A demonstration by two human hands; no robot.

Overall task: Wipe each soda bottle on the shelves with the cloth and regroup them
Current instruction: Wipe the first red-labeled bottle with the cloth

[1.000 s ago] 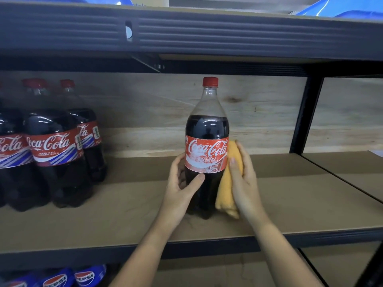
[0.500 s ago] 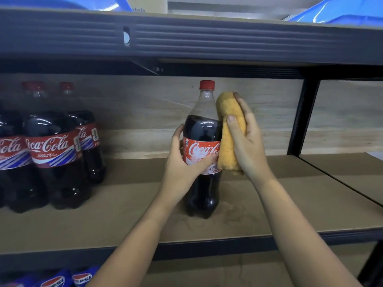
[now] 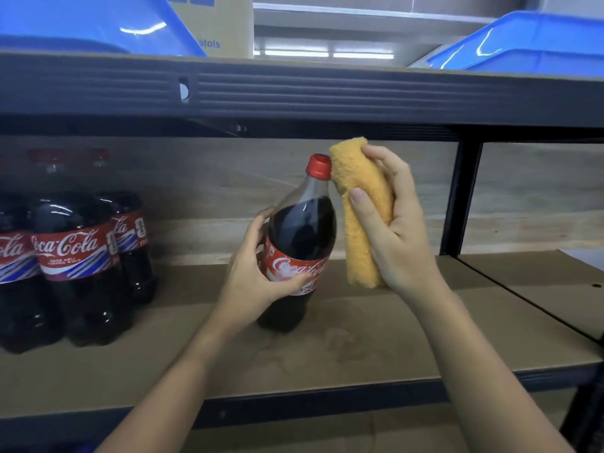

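A large Coca-Cola bottle [image 3: 302,230] with a red cap stands on the brown shelf board [image 3: 376,341], tilted with its top leaning right. My left hand [image 3: 258,273] grips it around the red label. My right hand [image 3: 392,223] holds a rolled yellow cloth [image 3: 362,204] upright against the bottle's right side, the cloth's top touching the cap. A group of three Coca-Cola bottles [image 3: 75,256] stands at the left of the same shelf.
A dark metal shelf beam [image 3: 327,89] runs overhead, with blue plastic bins [image 3: 523,44] and a cardboard box [image 3: 222,27] on top. A black upright post [image 3: 461,197] divides the shelf at right. The back wall is plywood.
My right hand has carried the cloth up from the bottle's lower side to its neck and cap. The bottle has tipped to the right in my left hand. The camera has tilted upward.
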